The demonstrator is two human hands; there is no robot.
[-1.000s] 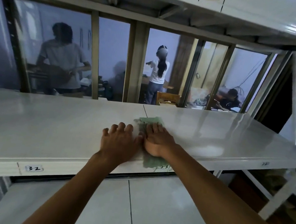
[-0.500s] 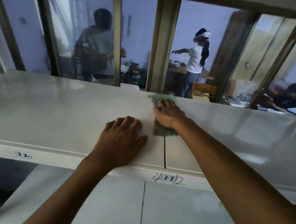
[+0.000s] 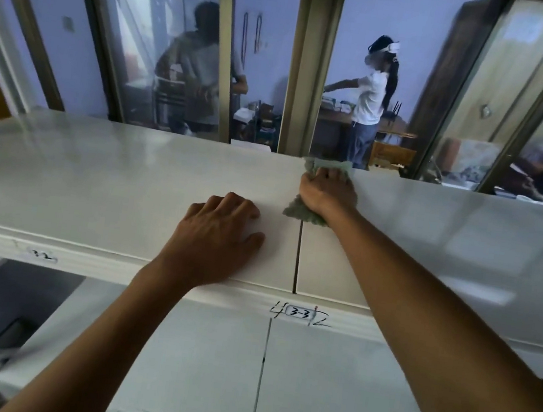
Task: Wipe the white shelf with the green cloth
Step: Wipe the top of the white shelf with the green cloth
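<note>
The green cloth (image 3: 301,211) lies on the white shelf (image 3: 93,182), across the seam between two shelf panels, reaching the far edge. My right hand (image 3: 328,192) presses down on the cloth with the arm stretched forward; cloth shows beyond the fingertips and behind the wrist. My left hand (image 3: 216,236) rests palm down on the bare shelf, left of the seam and nearer the front edge, holding nothing.
The shelf's front lip bears handwritten labels (image 3: 297,312). A lower white shelf (image 3: 207,370) lies underneath. Behind the shelf stands a glass partition with metal posts (image 3: 311,62); people (image 3: 368,104) are in the room beyond it.
My right hand has pushed the cloth away from me, from the shelf's middle to its far edge. My left hand stayed on the shelf. The camera has moved closer and lower.
</note>
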